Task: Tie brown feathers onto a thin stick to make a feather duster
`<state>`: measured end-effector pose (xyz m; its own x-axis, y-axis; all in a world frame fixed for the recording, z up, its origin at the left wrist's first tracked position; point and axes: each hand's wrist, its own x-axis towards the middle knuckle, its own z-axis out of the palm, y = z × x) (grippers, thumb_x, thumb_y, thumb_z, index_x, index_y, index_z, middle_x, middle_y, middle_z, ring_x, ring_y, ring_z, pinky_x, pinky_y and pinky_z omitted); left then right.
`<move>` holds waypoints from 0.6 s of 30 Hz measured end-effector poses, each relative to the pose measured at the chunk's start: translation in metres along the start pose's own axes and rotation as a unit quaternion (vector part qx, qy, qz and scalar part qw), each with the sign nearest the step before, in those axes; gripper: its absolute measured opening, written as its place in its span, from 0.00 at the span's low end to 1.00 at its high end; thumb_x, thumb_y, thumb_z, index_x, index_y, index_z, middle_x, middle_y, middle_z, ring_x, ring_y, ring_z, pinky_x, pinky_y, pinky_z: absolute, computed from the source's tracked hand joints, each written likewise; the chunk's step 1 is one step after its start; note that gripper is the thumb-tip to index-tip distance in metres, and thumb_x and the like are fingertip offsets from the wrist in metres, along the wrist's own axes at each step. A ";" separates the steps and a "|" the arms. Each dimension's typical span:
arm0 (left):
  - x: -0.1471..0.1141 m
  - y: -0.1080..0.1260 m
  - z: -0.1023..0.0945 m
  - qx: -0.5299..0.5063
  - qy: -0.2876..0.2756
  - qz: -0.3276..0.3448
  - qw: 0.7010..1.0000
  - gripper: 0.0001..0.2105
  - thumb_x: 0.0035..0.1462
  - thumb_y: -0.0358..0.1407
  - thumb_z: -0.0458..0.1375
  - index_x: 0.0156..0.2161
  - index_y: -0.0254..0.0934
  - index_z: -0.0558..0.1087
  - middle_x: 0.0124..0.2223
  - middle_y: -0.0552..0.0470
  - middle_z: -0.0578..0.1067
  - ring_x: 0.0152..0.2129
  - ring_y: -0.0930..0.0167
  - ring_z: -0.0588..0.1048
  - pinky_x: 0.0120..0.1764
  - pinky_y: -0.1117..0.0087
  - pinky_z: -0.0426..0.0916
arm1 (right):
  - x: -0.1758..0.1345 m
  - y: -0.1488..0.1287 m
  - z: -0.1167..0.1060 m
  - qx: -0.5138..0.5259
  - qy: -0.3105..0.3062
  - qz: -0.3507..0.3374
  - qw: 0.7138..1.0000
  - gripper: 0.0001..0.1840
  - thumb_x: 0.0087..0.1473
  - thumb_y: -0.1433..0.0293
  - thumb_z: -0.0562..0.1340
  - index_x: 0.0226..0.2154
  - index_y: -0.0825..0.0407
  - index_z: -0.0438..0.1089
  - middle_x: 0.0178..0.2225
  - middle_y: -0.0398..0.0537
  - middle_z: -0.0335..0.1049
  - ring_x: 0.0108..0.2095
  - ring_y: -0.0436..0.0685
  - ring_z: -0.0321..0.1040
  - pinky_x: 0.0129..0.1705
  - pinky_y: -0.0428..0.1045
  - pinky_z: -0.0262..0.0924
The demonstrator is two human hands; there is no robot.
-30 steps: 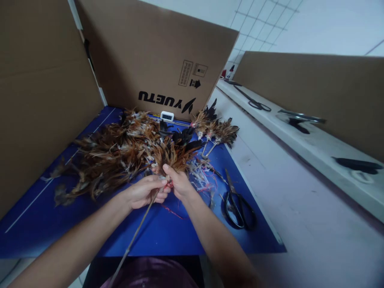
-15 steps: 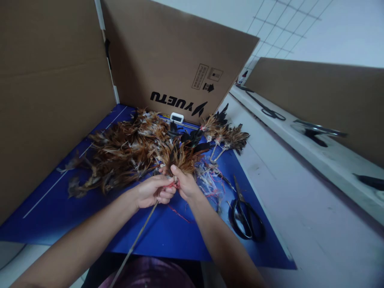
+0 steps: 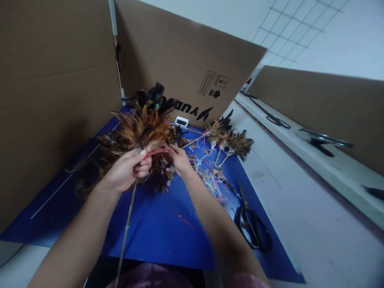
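My left hand (image 3: 130,168) is closed around the neck of a feather duster (image 3: 147,124), where its brown and black feathers meet a thin stick (image 3: 127,230). The feathers point up and away; the stick runs down toward my body. A red string (image 3: 158,151) stretches from the duster's neck to my right hand (image 3: 179,159), whose fingers pinch its other end. A pile of loose brown feather bunches (image 3: 109,146) lies behind and left of my hands, partly hidden by the duster.
Black-handled scissors (image 3: 252,224) lie at the right on the blue mat (image 3: 156,240). Near them are string and feather scraps (image 3: 210,180). Several small feather dusters (image 3: 231,142) rest at the mat's back right. A white device (image 3: 181,122) stands before the cardboard wall (image 3: 180,52).
My left hand has lifted the feather duster up and to the left, off the pile. My right hand has left the feathers' base and now draws the red string out to the right.
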<state>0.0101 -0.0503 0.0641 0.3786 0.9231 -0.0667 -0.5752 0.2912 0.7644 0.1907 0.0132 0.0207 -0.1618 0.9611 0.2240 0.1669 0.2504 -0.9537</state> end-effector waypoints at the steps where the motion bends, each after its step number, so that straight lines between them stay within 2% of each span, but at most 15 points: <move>1: -0.002 0.007 -0.003 -0.007 0.015 0.021 1.000 0.11 0.53 0.33 0.64 0.29 0.33 0.65 0.23 0.58 0.58 0.15 0.82 0.54 0.16 0.83 0.47 | 0.016 0.002 0.003 -0.144 -0.015 -0.042 0.989 0.18 0.60 0.62 0.53 0.42 0.54 0.73 0.37 0.48 0.76 0.38 0.53 0.71 0.41 0.47 0.63; 3: -0.006 0.018 -0.008 -0.019 0.038 0.054 0.998 0.10 0.53 0.31 0.64 0.29 0.33 0.65 0.23 0.58 0.59 0.15 0.82 0.55 0.15 0.84 0.48 | 0.046 0.004 0.011 -0.234 -0.034 -0.072 0.969 0.13 0.58 0.71 0.56 0.42 0.55 0.74 0.40 0.49 0.75 0.41 0.54 0.70 0.44 0.47 0.61; 6: -0.010 0.029 -0.014 -0.032 0.061 0.081 0.994 0.09 0.53 0.30 0.63 0.29 0.34 0.65 0.23 0.58 0.58 0.15 0.81 0.56 0.15 0.83 0.50 | 0.084 0.002 0.026 -0.311 -0.071 -0.100 0.942 0.16 0.55 0.80 0.54 0.40 0.55 0.75 0.45 0.53 0.73 0.47 0.58 0.67 0.50 0.49 0.56; 9: -0.011 0.035 -0.022 -0.048 0.070 0.097 0.992 0.09 0.54 0.29 0.62 0.29 0.35 0.65 0.23 0.59 0.58 0.15 0.81 0.57 0.15 0.83 0.51 | 0.108 0.001 0.043 -0.372 -0.117 -0.119 0.913 0.17 0.54 0.82 0.53 0.40 0.54 0.75 0.47 0.55 0.71 0.51 0.60 0.63 0.53 0.52 0.53; 12: -0.010 0.036 -0.028 -0.059 0.076 0.101 0.990 0.08 0.55 0.28 0.61 0.30 0.35 0.65 0.23 0.59 0.58 0.15 0.81 0.57 0.15 0.84 0.52 | 0.121 0.005 0.056 -0.404 -0.147 -0.122 0.894 0.15 0.55 0.79 0.55 0.39 0.53 0.75 0.49 0.56 0.69 0.53 0.62 0.61 0.56 0.55 0.51; 15: -0.007 0.034 -0.031 -0.061 0.085 0.098 0.990 0.06 0.55 0.28 0.60 0.31 0.34 0.66 0.23 0.59 0.59 0.14 0.81 0.57 0.14 0.84 0.52 | 0.128 0.010 0.060 -0.400 -0.151 -0.120 0.896 0.13 0.55 0.79 0.56 0.36 0.54 0.75 0.47 0.58 0.70 0.52 0.63 0.62 0.56 0.58 0.50; 18: -0.005 0.033 -0.031 -0.065 0.090 0.097 0.989 0.07 0.55 0.28 0.61 0.30 0.34 0.65 0.22 0.59 0.59 0.14 0.81 0.57 0.14 0.84 0.52 | 0.128 0.009 0.053 -0.355 -0.126 -0.119 0.919 0.11 0.54 0.78 0.57 0.36 0.55 0.75 0.46 0.56 0.71 0.51 0.61 0.63 0.56 0.55 0.53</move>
<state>-0.0335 -0.0378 0.0692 0.1223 0.9913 -0.0487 -0.7167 0.1222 0.6866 0.1197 0.1324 0.0298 -0.4817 0.8336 0.2701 0.6753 0.5496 -0.4918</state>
